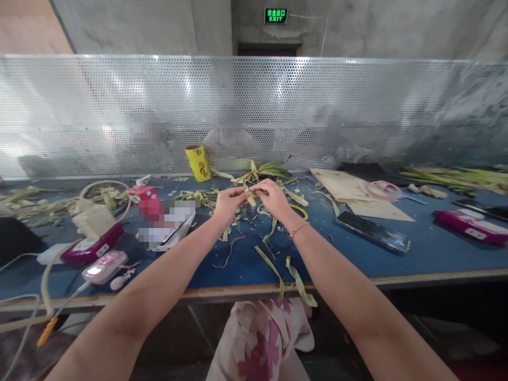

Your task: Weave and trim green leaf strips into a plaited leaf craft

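Note:
My left hand (229,203) and my right hand (273,198) meet above the middle of the blue table (246,264). Both pinch a small piece of pale green leaf strip (251,198) between their fingertips. Long leaf strips (273,267) trail from below the hands toward the table's front edge and hang over it. A thin bracelet sits on my right wrist. Loose leaf scraps (198,197) lie scattered around the hands.
A yellow roll (197,162) stands at the back. A dark phone (373,232) lies to the right, beside brown paper with pink scissors (379,190). Pink cases, a pink phone (103,266) and cables lie at left. A perforated metal screen (254,106) closes the far side; people sit behind it.

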